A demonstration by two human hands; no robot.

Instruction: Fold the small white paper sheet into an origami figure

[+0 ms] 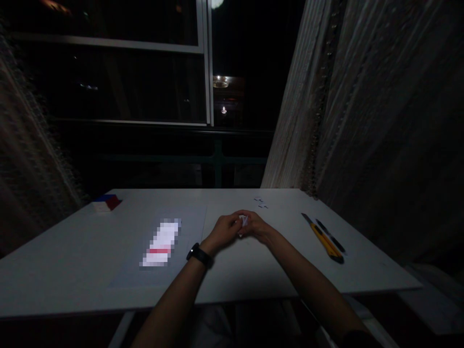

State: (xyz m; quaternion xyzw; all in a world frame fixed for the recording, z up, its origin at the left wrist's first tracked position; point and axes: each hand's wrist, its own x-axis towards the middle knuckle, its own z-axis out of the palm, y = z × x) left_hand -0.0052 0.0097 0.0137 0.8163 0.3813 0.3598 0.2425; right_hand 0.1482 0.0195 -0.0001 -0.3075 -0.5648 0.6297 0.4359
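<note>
Both of my hands meet over the middle of the white table (72,251). My left hand (224,230), with a black watch (198,254) on its wrist, and my right hand (258,227) are closed together on a small white folded piece of paper (243,221). The paper shows only as a small bit between the fingers, held just above the tabletop.
A yellow utility knife (324,239) and a black pen (330,235) lie at the right. A blurred white and red card (161,243) lies left of my hands on a grey mat (134,270). A coloured cube (106,202) sits far left. Curtains (380,121) hang on both sides of a dark window (145,82).
</note>
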